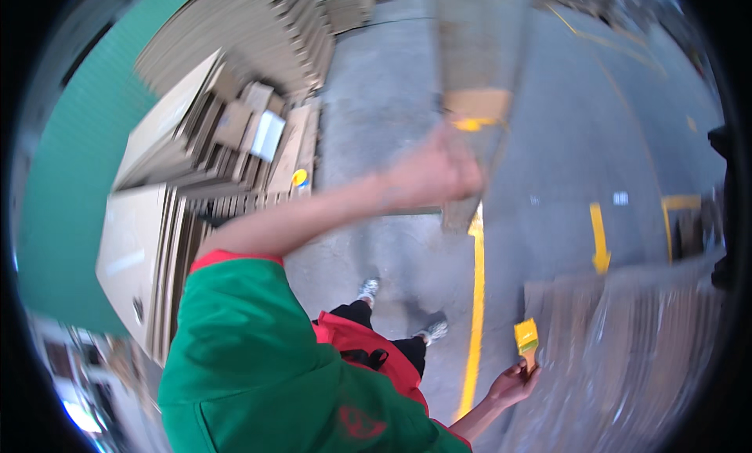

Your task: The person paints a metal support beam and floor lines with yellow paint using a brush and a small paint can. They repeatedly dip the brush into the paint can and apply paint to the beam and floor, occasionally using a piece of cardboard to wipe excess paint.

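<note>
My left hand (440, 171), smeared by motion, is closed on a long, blurred brown cardboard panel (479, 50) in front of me. The panel reaches from the top of the view down past my hand, and a lighter tan patch with a streak of yellow paint (473, 125) shows on it. Low on the right, my right hand (513, 384) grips a paintbrush (527, 345) by its wooden handle. Its bristles point up and are thick with yellow paint. The brush is beside a plastic-wrapped stack (627, 359).
Stacked cardboard sheets (180, 124) stand at left, with a small yellow-topped container (299, 177) on nearby boards. Yellow line (476, 312) and arrow (599, 238) mark the grey floor. My shoes (369, 288) stand left of the line. A green wall (66, 218) is farther left.
</note>
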### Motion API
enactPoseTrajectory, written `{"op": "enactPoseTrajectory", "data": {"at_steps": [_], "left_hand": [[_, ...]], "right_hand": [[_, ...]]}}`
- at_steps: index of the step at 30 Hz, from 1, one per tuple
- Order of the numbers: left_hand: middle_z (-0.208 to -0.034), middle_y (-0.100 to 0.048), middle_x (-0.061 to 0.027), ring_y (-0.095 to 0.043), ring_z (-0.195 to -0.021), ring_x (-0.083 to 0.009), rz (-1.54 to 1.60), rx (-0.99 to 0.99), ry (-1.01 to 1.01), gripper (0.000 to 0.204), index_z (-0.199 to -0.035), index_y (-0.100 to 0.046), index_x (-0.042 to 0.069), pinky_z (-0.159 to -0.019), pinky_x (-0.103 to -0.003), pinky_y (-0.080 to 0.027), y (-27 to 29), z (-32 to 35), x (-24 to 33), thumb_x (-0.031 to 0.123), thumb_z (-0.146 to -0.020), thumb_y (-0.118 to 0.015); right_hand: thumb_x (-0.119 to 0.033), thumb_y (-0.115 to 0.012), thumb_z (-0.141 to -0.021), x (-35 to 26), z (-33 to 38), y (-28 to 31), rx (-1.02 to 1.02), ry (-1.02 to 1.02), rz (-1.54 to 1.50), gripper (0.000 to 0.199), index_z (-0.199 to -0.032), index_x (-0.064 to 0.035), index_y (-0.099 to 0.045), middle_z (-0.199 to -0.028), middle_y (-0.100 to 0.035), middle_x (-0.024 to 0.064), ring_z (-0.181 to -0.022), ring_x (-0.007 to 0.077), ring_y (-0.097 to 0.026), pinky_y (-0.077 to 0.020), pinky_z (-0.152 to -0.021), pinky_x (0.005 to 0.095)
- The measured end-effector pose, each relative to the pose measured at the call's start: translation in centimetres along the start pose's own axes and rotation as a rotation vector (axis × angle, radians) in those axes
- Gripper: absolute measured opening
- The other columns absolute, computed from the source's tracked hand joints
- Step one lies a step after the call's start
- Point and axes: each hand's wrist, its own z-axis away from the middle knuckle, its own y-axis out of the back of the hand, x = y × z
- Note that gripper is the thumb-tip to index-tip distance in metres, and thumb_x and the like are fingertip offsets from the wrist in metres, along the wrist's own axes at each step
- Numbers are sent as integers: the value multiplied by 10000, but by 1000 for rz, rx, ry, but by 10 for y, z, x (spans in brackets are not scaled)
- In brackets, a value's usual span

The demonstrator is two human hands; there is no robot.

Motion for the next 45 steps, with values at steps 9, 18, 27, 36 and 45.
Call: {"op": "enactPoseTrajectory", "data": {"at_steps": [9, 18, 27, 36, 45], "left_hand": [[-785, -737, -159, -724, -788, -349, 918, -148, 1644, 263, -876, -762, 52, -839, -457, -563, -88, 390, 124, 313, -909, -757], [-955, -749, -189, -737, -920, -345, 862, 15, 2217, 452, -1034, -732, -2, -847, -425, -576, -191, 614, 115, 393, -844, -840], [-1461, -515, -246, -476, -1372, -435, 828, 135, 2239, 1079, -1500, -415, 3, -1154, -495, -404, -380, 677, -21, 423, -669, -960], [-1602, -351, -259, -348, -1494, -417, 650, 351, 2066, 1366, -1595, -192, -6, -1242, -485, -303, -761, 810, -161, 380, -574, -1013], [-1622, -293, -230, -350, -1500, -367, 646, 599, 1999, 1441, -1606, -84, 19, -1260, -448, -305, -871, 852, -214, 203, -546, -1042]], "right_hand": [[-243, -550, -1086, 167, -56, -223, -525, -375, 228, 288, -1128, 27, -640, -1089, -722, 140, -868, 174, -698, -575, -691, 248], [-181, -582, -1056, 441, 85, -391, -595, -847, 364, 206, -1100, -7, -684, -1051, -749, 117, -859, 237, -728, -609, -756, 298], [-237, -592, -1045, 657, 52, -432, -427, -1007, 736, 220, -1054, -43, -696, -1000, -753, 104, -779, 200, -728, -586, -670, 266], [-225, -560, -1070, 881, -79, -340, -370, -898, 825, 220, -1099, -43, -681, -1099, -738, 128, -810, 183, -709, -565, -641, 221], [-243, -518, -1094, 963, -137, -290, -336, -770, 694, 292, -1125, -15, -698, -1110, -748, 174, -839, 190, -748, -570, -631, 221]]}}
